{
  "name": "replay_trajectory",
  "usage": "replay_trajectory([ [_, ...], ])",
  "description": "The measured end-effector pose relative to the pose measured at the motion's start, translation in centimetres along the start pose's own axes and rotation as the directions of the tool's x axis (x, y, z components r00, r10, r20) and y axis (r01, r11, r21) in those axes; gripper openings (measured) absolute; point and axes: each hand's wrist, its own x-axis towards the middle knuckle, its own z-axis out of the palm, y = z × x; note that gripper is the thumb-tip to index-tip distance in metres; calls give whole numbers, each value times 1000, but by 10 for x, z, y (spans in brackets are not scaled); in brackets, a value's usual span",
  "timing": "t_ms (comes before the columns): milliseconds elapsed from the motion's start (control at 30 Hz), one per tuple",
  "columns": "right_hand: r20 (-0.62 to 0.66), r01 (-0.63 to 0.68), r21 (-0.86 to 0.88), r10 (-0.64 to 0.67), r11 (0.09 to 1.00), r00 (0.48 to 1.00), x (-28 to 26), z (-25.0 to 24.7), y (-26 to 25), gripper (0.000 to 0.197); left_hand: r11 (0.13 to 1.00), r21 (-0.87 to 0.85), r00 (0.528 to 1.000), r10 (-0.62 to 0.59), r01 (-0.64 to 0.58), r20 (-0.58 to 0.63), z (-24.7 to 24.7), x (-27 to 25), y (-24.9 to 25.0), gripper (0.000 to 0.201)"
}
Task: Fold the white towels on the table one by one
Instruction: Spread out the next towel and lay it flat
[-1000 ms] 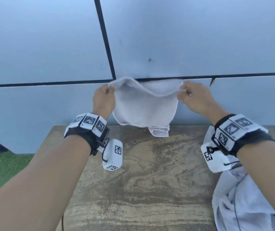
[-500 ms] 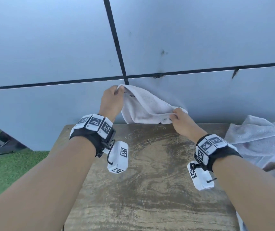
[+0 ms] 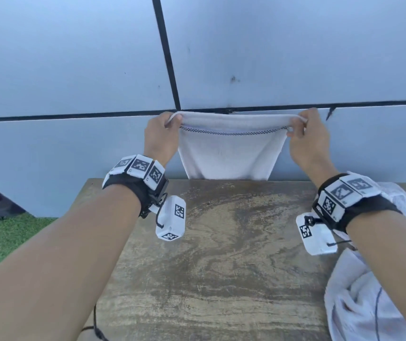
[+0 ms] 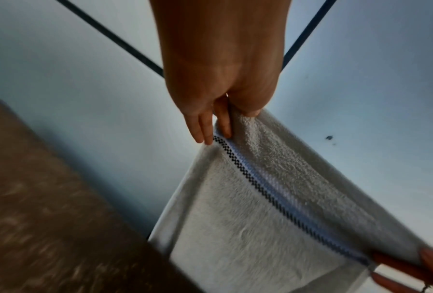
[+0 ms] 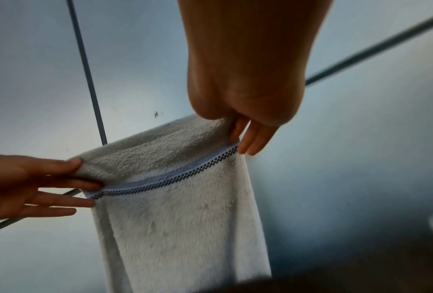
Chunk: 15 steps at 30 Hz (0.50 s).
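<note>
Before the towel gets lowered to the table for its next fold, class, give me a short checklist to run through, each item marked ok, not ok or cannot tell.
1. Left hand pinches its top corner of the towel: ok.
2. Right hand pinches the other corner: ok.
3. Top edge stretched level between the hands: ok.
4. Towel hangs without bunching: ok.
5. Bare table under the towel to lay it on: ok.
6. Pile at the right edge stays out of the landing spot: cannot tell; it lies partly under the right arm.
</note>
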Motion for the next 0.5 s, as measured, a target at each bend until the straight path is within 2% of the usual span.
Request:
replay_trajectory([
  [133, 85, -33, -136, 45, 990, 995, 10, -30, -9, 19, 977, 199, 991, 50, -74, 123, -7, 1, 15, 35],
  [233, -16, 59, -147, -62, 987, 998, 1, -49, -16, 21, 966, 215, 989, 135, -147, 67, -18, -1, 29, 36],
  [300, 12, 89, -153, -89, 984, 996, -8, -58, -21, 21, 956, 230, 983, 176, -184, 53, -26, -6, 38, 37],
  [367, 60, 54, -186, -43, 981, 997, -15, -65, -22, 20, 952, 256, 981, 134, -166, 139, -33, -13, 42, 38],
  [500, 51, 22, -216, -11, 976, 999, -39, -83, -21, 21, 940, 295, 946, 72, -170, 316, -43, -44, 35, 32],
])
